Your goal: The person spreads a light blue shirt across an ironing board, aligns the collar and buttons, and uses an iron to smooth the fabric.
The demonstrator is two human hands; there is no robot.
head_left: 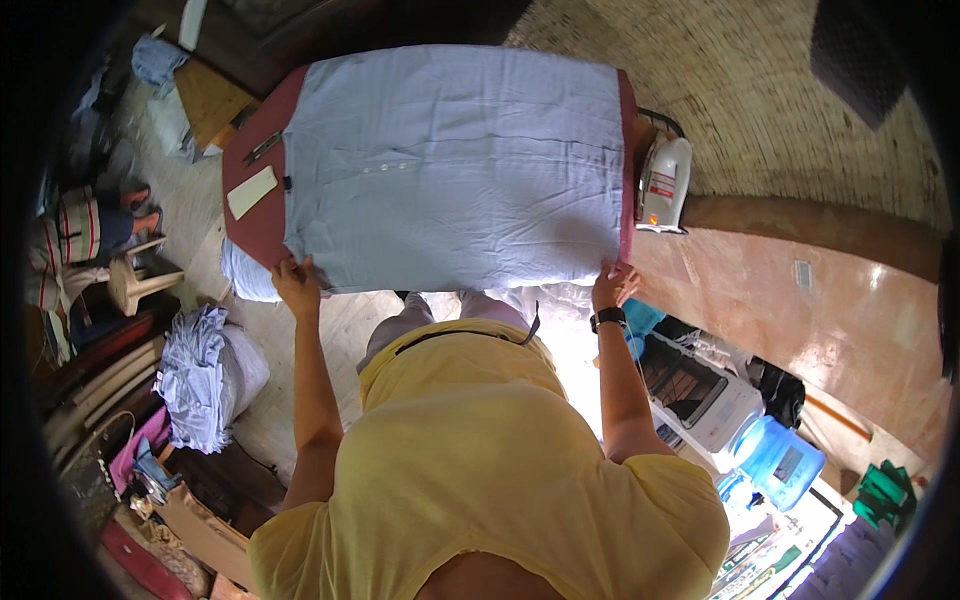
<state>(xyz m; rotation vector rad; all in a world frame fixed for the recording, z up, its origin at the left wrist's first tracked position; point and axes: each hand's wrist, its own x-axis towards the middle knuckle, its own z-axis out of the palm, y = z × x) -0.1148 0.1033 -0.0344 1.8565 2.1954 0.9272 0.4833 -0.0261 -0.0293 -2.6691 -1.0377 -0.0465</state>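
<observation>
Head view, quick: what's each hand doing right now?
Left hand: closed, holding the light blue garment at its near left corner.
Right hand: closed, holding the same garment at its near right corner.

Both arms [319,390] extended forward, well apart; left hand [297,289], right hand [612,287] backs up, fingers [307,264] seemingly pinched.
</observation>
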